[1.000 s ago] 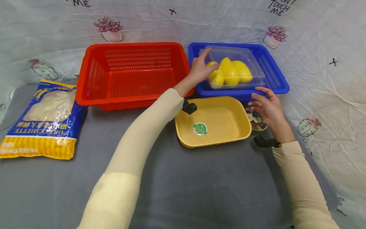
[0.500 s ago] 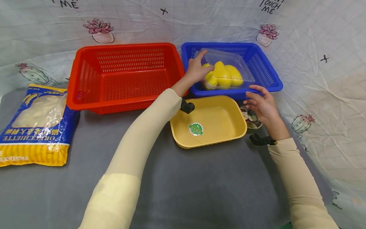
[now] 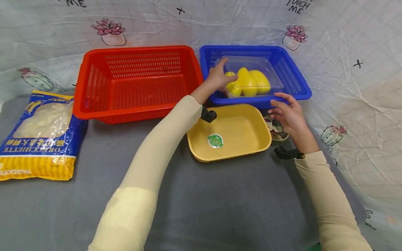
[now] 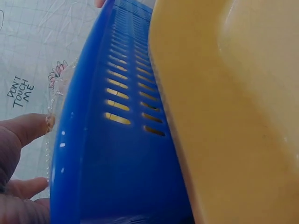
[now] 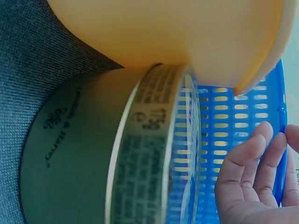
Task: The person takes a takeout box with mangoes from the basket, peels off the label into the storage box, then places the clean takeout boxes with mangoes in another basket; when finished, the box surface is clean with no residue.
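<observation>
In the head view my left hand [image 3: 216, 78] grips the left end of a clear plastic container [image 3: 276, 78], thumb over the lid and a finger along the far side. Yellow lemon-like fruit [image 3: 246, 83] shows through the plastic. The container lies inside a blue slotted basket [image 3: 295, 78]. At the basket's front right, my right hand [image 3: 292, 116] pinches the rim between thumb and fingers. In the left wrist view the basket wall [image 4: 121, 177] hides most of the container. Under the right hand, a round tin [image 5: 74, 154] stands close to the basket.
A yellow tray [image 3: 235, 136] with a green sticker sits in front of the blue basket. Left of that basket stands a red basket [image 3: 144, 87]. A blue and yellow orecchiette pasta bag [image 3: 44, 136] lies at the far left on the grey table [image 3: 220, 202].
The clear container has turned slightly and settled flatter in the blue basket, with my left hand following it. My right hand keeps its place at the rim. The head view shifted a little.
</observation>
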Tool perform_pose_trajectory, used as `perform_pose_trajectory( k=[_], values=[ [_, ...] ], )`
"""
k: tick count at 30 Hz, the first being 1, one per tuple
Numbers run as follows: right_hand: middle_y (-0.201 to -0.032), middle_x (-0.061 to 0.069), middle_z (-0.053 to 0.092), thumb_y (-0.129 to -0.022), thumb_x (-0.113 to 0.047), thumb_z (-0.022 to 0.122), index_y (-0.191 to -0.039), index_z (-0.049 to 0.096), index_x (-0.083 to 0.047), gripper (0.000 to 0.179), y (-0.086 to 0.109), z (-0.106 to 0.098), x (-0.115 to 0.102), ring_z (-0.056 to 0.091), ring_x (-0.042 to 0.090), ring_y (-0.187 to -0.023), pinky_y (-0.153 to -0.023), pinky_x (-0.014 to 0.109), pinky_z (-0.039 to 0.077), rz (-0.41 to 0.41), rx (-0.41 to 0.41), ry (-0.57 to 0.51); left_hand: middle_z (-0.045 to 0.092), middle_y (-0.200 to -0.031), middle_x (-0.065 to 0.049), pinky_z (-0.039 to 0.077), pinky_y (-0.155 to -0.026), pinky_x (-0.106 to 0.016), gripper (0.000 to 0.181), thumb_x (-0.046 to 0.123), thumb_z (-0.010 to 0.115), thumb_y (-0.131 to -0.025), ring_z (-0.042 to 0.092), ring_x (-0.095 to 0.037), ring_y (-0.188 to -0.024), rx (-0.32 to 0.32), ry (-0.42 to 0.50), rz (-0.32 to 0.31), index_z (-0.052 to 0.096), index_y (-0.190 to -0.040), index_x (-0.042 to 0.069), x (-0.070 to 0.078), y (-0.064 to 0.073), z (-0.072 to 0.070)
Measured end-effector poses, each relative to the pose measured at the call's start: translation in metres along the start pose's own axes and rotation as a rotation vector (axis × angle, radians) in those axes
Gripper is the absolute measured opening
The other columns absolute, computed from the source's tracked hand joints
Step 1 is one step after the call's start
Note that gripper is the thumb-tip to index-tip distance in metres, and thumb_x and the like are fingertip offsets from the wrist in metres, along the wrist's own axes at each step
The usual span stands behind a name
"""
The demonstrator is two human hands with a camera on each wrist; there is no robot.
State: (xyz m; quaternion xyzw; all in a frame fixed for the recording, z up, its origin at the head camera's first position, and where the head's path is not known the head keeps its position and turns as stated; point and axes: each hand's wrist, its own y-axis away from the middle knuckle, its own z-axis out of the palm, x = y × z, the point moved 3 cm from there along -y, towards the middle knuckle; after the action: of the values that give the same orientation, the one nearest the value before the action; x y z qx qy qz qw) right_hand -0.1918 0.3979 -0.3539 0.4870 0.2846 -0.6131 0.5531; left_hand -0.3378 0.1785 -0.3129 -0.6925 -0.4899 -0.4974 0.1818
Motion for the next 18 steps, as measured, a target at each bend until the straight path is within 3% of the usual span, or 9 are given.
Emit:
perform_pose_trajectory(
  k=[3,8,13,18],
  values=[
    [-0.081,0.006,0.069,-0.089,0.002,0.067,-0.112,0.059,-0.008,0.027,-0.0002,0.0003,0.0005,0.066,0.02,-0.058,-0.053,0.027,0.055,-0.014,0.012,0.007,0.001,-0.164,-0.004,0.056,-0.081,-0.032,0.084,0.034,0.063,-0.094,0.068,-0.019,-0.084,-0.041,0.034,-0.011,0.007,-0.158,0.029,-0.001,0.0003,-0.0015],
    [-0.079,0.006,0.069,-0.089,0.003,0.066,-0.11,0.06,-0.008,0.025,-0.0011,0.0004,0.0007,0.065,0.02,-0.057,-0.052,0.027,0.055,-0.015,0.007,-0.016,0.002,-0.162,-0.007,0.057,-0.081,-0.031,0.085,0.032,0.066,-0.092,0.065,-0.022,-0.106,-0.008,0.038,-0.028,0.012,-0.157,0.026,-0.0006,0.0005,-0.0014],
    [-0.079,0.005,0.068,-0.088,0.0,0.068,-0.116,0.058,-0.007,0.03,-0.0022,0.0015,0.0007,0.065,0.019,-0.056,-0.052,0.025,0.055,-0.026,0.037,0.031,0.013,-0.159,-0.006,0.056,-0.079,-0.025,0.085,0.027,0.07,-0.089,0.058,-0.018,-0.112,0.048,0.016,-0.041,0.019,-0.157,0.02,0.0006,0.0004,-0.0016],
    [-0.078,0.003,0.068,-0.088,-0.002,0.069,-0.117,0.056,-0.008,0.032,0.0002,0.0032,0.0004,0.064,0.018,-0.056,-0.053,0.024,0.054,-0.026,0.057,0.062,0.021,-0.161,-0.004,0.045,-0.103,-0.027,0.086,0.024,0.069,-0.089,0.041,-0.018,-0.135,0.014,-0.051,-0.024,0.017,-0.157,0.016,0.0009,0.0038,-0.0016]
  ],
)
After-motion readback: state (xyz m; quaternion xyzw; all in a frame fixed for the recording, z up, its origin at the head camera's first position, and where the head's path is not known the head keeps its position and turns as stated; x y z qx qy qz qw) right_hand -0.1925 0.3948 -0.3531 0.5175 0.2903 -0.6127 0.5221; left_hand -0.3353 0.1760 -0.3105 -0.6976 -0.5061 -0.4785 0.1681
